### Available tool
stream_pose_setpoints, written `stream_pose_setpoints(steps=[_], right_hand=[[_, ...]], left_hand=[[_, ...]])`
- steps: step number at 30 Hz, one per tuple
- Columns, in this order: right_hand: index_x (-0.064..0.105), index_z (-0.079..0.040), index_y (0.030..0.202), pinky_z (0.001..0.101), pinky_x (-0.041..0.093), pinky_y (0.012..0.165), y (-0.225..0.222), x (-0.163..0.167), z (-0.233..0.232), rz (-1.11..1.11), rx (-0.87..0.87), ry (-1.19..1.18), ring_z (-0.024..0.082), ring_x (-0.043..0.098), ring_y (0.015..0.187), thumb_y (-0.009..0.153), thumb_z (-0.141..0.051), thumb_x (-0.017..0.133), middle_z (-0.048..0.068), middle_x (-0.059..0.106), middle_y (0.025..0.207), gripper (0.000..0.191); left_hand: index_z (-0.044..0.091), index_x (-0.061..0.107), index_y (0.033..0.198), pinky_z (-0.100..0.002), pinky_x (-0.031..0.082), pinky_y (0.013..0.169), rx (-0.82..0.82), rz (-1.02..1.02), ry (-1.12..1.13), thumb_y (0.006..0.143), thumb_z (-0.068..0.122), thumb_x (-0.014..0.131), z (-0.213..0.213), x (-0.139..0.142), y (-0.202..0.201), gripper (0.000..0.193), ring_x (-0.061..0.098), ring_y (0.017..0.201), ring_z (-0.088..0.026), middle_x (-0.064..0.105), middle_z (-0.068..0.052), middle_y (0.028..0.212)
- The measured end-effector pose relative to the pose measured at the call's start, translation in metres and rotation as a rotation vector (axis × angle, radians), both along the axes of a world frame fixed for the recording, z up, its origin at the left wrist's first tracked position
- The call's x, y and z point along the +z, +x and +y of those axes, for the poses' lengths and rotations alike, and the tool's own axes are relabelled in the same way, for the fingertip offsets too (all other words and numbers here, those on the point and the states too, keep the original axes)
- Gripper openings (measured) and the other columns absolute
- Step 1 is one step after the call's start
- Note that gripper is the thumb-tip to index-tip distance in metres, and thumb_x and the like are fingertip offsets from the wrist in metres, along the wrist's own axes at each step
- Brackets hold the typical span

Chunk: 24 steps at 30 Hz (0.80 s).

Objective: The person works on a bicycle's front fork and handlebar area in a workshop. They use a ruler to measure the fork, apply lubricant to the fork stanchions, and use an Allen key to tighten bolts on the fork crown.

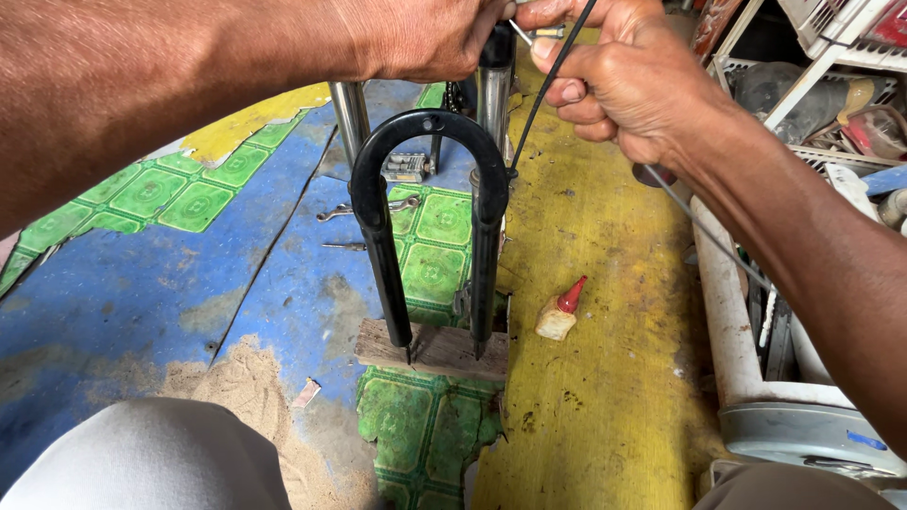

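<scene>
A black bicycle suspension fork (430, 222) stands upright with its dropout tips on a small wooden block (436, 351), chrome stanchions rising above its arch. My left hand (430, 36) grips the top of the fork at the upper edge of the view. My right hand (619, 80) pinches a thin black cable (543, 90) that runs down to the fork's right leg, and a small metal tool tip shows between the fingers. A second length of cable (704, 231) trails down to the right under my right wrist.
The floor is worn blue, green and yellow patterned vinyl (605, 378) with sand at the lower left. A small glue bottle with red cap (559, 312), a wrench (364, 208) and a bicycle pedal (406, 167) lie nearby. White rack and shelves with parts (822, 85) stand at right.
</scene>
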State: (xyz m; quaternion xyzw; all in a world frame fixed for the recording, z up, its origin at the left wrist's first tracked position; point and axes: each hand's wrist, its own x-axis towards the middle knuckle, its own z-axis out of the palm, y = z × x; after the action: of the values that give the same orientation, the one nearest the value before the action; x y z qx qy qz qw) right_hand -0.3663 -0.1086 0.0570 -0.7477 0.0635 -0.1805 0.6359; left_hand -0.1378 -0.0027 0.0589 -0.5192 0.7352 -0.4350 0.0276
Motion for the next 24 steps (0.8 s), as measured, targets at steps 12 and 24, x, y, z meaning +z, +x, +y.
stream_pose_setpoints(steps=[12, 24], right_hand=[[0.064, -0.014, 0.125, 0.0221, 0.018, 0.036, 0.000, 0.010, -0.005, 0.126, -0.017, -0.076, 0.002, 0.030, 0.044, 0.100, -0.008, 0.061, -0.004, 0.046, 0.064, 0.026], [0.063, -0.010, 0.132, 0.0212, 0.026, 0.033, 0.000, 0.026, -0.013, 0.169, -0.009, -0.459, 0.001, 0.045, 0.052, 0.101, -0.018, 0.063, -0.002, 0.048, 0.069, 0.032]], left_hand=[[-0.001, 0.072, 0.101, -0.034, 0.054, 0.057, 0.010, -0.035, -0.032, 0.093, 0.016, 0.065, -0.002, -0.011, 0.003, 0.020, 0.067, 0.063, -0.024, 0.069, -0.013, 0.078], [-0.001, 0.072, 0.102, -0.035, 0.054, 0.056, 0.012, -0.037, -0.021, 0.089, 0.017, 0.065, -0.008, -0.003, 0.006, 0.023, 0.067, 0.061, -0.025, 0.069, -0.014, 0.078]])
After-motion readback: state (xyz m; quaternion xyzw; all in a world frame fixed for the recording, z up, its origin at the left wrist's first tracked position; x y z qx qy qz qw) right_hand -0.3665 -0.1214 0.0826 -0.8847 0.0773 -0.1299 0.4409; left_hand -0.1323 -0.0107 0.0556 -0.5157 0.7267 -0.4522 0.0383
